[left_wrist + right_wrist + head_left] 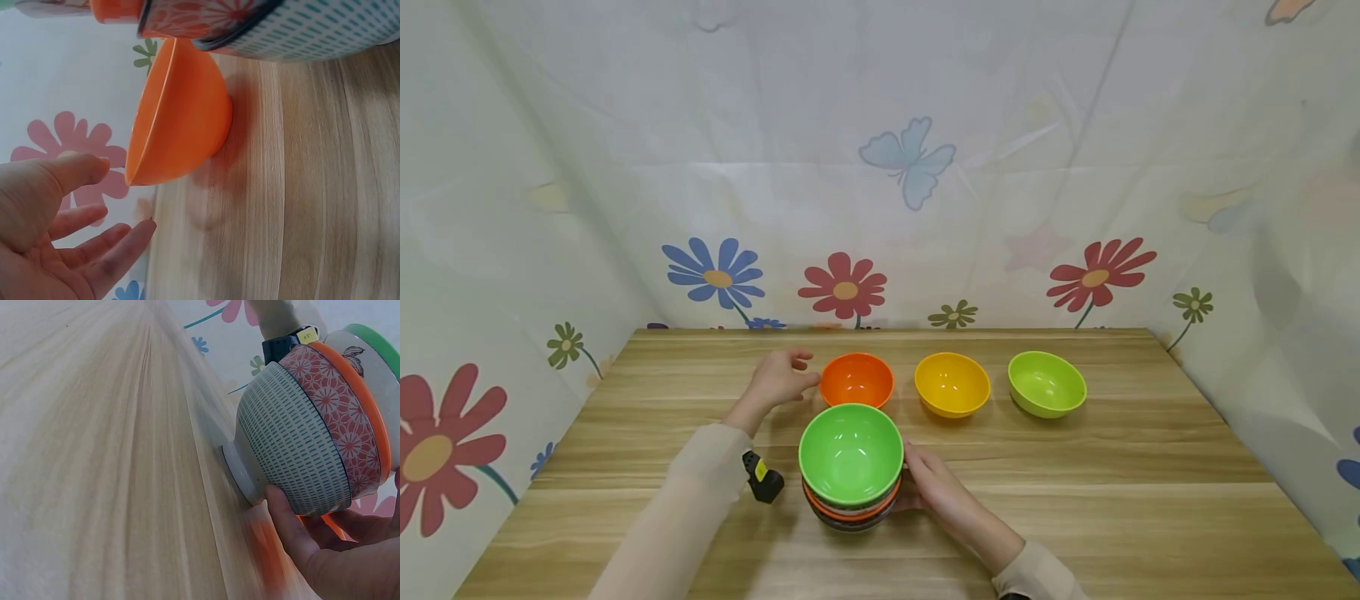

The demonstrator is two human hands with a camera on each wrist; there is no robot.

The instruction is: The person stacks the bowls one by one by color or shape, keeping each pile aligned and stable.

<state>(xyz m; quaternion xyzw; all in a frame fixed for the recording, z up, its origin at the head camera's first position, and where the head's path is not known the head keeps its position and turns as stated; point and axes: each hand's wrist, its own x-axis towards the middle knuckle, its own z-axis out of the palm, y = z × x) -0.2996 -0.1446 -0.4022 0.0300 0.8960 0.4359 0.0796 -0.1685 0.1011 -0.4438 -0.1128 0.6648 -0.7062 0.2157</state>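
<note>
Bowl stack [851, 487] is sitting right up against the fingers of the right hand [946, 498], on their left, and they've got a proper grip on it: thumb low on the teal-dashed bowl [289, 440] at the bottom, other fingers curled around the side. Green bowl [851, 454] on top. Can't tell if the stack touches the worktop [1150, 517], tbh.

Left hand [778, 379] has its fingers loosely spread, holding nothing, with an orange bowl [857, 381] just to their right; can't say if they touch it. Further right of those fingers: yellow bowl [952, 385], then lime bowl [1047, 384]. Flowery backdrop [985, 217] beyond both hands' fingers.
</note>
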